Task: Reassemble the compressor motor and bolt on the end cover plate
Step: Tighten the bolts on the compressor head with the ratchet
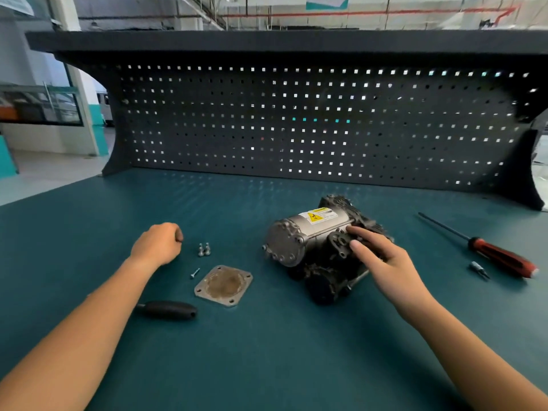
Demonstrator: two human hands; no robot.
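Compressor motor [320, 247] lies on the bench under my flat, unclenched right hand [382, 256], cover plate [224, 285] and bolts [204, 250] loose beside my fisted, perhaps empty, left hand [158, 243]

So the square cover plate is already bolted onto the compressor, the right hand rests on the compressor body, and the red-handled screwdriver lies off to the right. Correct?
Not quite. In the head view the square cover plate lies loose on the bench, left of the compressor, with loose bolts nearby. The right hand does rest on the compressor, and the red-handled screwdriver lies off to the right.
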